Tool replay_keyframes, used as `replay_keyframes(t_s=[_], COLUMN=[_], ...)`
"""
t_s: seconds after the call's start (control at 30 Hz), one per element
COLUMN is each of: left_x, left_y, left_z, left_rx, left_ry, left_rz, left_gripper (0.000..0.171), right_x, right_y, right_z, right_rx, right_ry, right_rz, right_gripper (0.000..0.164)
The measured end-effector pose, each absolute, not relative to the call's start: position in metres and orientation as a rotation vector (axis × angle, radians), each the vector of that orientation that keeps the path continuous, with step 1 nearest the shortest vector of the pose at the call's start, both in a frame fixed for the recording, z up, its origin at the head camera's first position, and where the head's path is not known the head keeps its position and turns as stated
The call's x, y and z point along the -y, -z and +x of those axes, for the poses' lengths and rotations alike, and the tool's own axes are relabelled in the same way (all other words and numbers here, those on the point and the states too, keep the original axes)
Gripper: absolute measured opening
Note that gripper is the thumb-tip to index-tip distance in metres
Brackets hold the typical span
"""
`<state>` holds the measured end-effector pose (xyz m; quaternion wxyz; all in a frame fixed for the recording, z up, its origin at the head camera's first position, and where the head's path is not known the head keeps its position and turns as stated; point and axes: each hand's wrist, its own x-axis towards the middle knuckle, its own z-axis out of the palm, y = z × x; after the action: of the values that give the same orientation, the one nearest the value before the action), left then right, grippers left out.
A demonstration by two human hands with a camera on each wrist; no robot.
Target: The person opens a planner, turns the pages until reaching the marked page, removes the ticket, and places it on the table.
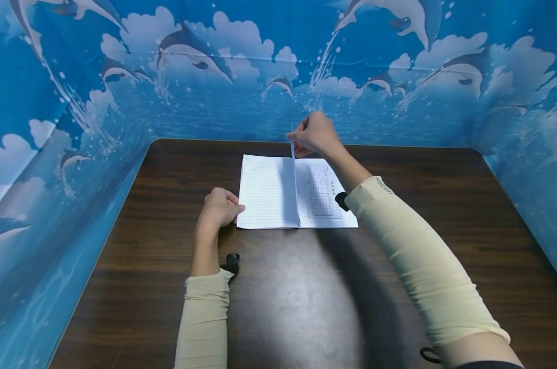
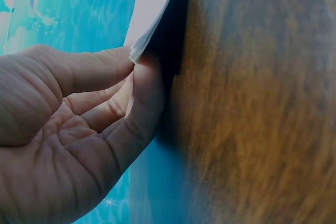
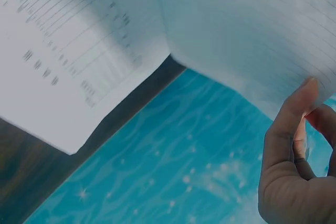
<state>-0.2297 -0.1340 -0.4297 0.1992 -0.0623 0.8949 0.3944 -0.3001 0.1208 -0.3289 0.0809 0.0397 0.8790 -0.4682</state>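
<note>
An open notebook [image 1: 266, 192] lies on the dark wooden table, its left page ruled with lines and its right page printed with a table [image 1: 322, 190]. My right hand [image 1: 316, 134] pinches a lined page [image 3: 252, 30] by its outer part and holds it upright over the notebook's middle. At the notebook's left edge, my left hand [image 1: 219, 207] pinches the corner of the left-side sheets [image 2: 152, 19] between thumb and fingers. The sheets' corner is slightly raised in the left wrist view.
The wooden table [image 1: 158, 246] has its far edge just behind the notebook. A blue backdrop [image 1: 241, 102] printed with dolphins and clouds surrounds the table's back and sides. A dark loop [image 1: 429, 355] shows by the right arm.
</note>
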Motion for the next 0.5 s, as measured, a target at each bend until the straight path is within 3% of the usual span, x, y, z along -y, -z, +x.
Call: replay_keyframes(t_s=[0.5], left_x=[0.136], left_y=[0.432], left_z=[-0.232], left_rx=[-2.512], left_ry=[-1.081], left_rz=[-0.146], left_gripper=[0.019], right_x=[-0.061], right_y=[0.357], right_z=[-0.310], right_rx=[-2.620], right_ry=[1.380], right_rz=[0.099], right_gripper=[0.026])
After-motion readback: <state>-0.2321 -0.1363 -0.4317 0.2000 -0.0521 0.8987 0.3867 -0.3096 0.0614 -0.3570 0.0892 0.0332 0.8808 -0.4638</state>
